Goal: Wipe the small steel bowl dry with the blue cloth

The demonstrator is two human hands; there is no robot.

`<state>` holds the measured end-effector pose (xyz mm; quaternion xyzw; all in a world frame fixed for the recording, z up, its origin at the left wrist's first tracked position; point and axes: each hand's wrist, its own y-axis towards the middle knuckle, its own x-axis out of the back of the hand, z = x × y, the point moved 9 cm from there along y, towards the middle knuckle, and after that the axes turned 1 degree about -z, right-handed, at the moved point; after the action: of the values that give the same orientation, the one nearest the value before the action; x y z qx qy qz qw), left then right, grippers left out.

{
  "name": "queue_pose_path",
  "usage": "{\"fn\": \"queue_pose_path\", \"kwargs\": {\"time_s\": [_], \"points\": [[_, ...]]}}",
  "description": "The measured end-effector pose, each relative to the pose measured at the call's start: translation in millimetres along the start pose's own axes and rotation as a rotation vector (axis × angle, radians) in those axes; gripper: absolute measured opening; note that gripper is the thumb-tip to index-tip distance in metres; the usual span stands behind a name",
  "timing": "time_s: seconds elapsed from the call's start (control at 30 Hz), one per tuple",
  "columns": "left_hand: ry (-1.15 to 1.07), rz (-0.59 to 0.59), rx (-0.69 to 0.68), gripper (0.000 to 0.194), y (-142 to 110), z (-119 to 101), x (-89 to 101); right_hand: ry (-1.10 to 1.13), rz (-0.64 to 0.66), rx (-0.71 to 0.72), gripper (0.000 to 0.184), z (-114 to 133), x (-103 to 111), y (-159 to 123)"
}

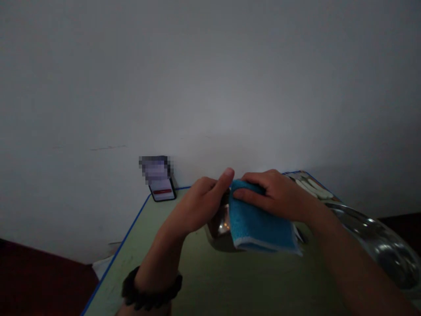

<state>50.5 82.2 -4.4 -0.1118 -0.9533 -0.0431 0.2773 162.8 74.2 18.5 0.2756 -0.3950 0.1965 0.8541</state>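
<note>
My left hand [200, 204] is closed around a shiny metal object [221, 224], thumb raised; most of that object is hidden behind the hand and the cloth. My right hand [276, 193] grips a folded blue cloth [258, 224] with a pale edge, fingers pressed over its top. The cloth hangs against the metal object, just above the green table [210, 281]. A dark bead bracelet [148, 294] circles my left wrist.
A phone [162, 189] leans against the white wall at the table's far left corner. A large shiny metal bowl [378, 245] sits at the right. Behind it lies a tray [312, 184] with pale long pieces. The table's blue-edged left side drops to a dark floor.
</note>
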Motion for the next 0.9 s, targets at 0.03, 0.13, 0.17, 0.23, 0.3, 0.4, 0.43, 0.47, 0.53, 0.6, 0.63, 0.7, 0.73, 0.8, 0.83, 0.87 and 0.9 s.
{"fn": "queue_pose_path", "kwargs": {"time_s": [0.03,0.13,0.17,0.23,0.3,0.4,0.43,0.47,0.53,0.6,0.63,0.7,0.73,0.8,0.83,0.87,0.9], "points": [[0.02,-0.017,-0.004,0.055,1.0,-0.3,1.7,0.007,-0.004,-0.008,0.038,-1.2,1.2,-0.6],[0.037,-0.1,0.002,0.057,4.1,3.2,10.9,0.021,-0.035,-0.016,0.037,-3.1,6.6,-2.8],[0.033,-0.112,0.004,0.057,4.8,4.6,12.2,0.022,-0.054,-0.01,0.037,-2.6,8.1,-3.1],[0.005,-0.08,0.003,0.056,5.8,6.1,8.3,0.024,-0.082,0.013,0.038,0.3,8.6,-2.5],[-0.027,-0.015,0.0,0.055,5.9,5.7,0.4,0.023,-0.076,0.035,0.038,2.9,5.3,-1.0],[-0.032,-0.017,-0.004,0.054,5.2,3.0,-0.8,0.037,-0.042,0.028,0.037,0.9,2.2,-0.3],[-0.033,-0.046,-0.004,0.054,4.9,2.1,2.3,0.045,-0.042,0.014,0.037,-1.3,3.5,-0.7],[-0.045,-0.073,0.001,0.055,4.4,1.8,5.6,0.052,-0.05,0.0,0.037,-3.6,5.4,-1.2],[-0.1,-0.093,0.02,0.055,3.2,2.6,8.9,0.063,-0.062,-0.014,0.037,-6.1,7.5,-1.8],[-0.142,-0.058,0.029,0.055,2.3,3.7,6.1,0.063,-0.054,-0.005,0.038,-4.8,4.2,-0.7],[-0.141,-0.026,0.03,0.054,2.1,4.4,2.6,0.061,-0.04,0.005,0.038,-3.1,0.5,0.4],[-0.108,0.039,0.03,0.052,2.3,5.9,-5.1,0.058,-0.004,0.021,0.037,-0.2,-7.6,2.8],[-0.093,0.06,0.03,0.051,2.6,6.6,-7.8,0.061,0.006,0.024,0.036,0.4,-10.0,3.7],[-0.089,0.052,0.025,0.049,3.7,5.7,-7.4,0.081,-0.005,0.018,0.033,-0.5,-8.0,4.0],[-0.103,0.014,0.02,0.049,4.2,4.0,-3.3,0.096,-0.029,0.012,0.033,-1.9,-3.5,3.3],[-0.128,-0.044,0.017,0.049,4.3,2.2,3.0,0.11,-0.06,0.006,0.034,-3.5,2.5,2.0],[-0.162,-0.116,0.021,0.049,3.8,1.0,10.9,0.123,-0.097,0.003,0.035,-5.2,9.3,0.2]]}}
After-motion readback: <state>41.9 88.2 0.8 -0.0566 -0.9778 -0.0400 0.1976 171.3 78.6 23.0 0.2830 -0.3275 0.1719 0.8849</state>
